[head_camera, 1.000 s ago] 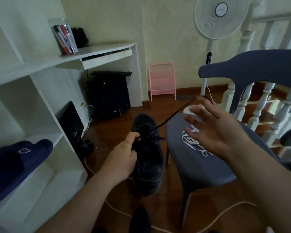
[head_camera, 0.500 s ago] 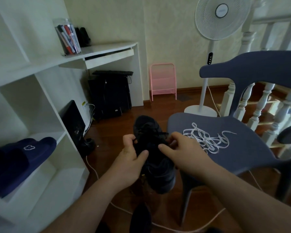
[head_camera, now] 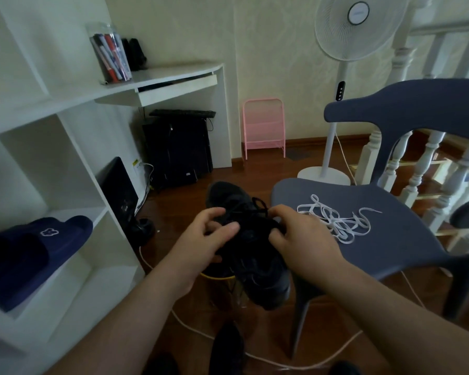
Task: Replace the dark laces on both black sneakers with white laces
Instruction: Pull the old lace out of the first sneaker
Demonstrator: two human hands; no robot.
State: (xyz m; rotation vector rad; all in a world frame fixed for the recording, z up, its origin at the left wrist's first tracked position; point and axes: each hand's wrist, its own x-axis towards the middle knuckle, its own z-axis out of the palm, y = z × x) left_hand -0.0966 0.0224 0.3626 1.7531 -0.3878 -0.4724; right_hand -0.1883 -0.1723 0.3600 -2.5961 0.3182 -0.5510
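Note:
A black sneaker (head_camera: 257,255) is held up in front of me, toe pointing away, over the wooden floor. My left hand (head_camera: 203,239) grips its left side with thumb and fingers curled on the upper. My right hand (head_camera: 301,239) pinches the dark lace (head_camera: 259,205) at the eyelets on the right side; a small loop of lace sticks up above my fingers. A tangle of white laces (head_camera: 336,220) lies on the seat of the blue chair (head_camera: 390,239), just right of my right hand. Another dark shoe (head_camera: 228,347) shows at the bottom edge.
White shelves (head_camera: 73,201) stand at the left, with a navy slipper (head_camera: 30,253) on one. A white desk (head_camera: 173,74), a black computer case (head_camera: 178,147), a pink rack (head_camera: 264,125) and a standing fan (head_camera: 333,131) line the back. White cable (head_camera: 190,328) runs across the floor.
My right hand, which was out to the right pulling the dark lace taut, has come back to the sneaker and now pinches the lace at the eyelets. My left hand shifted its hold slightly.

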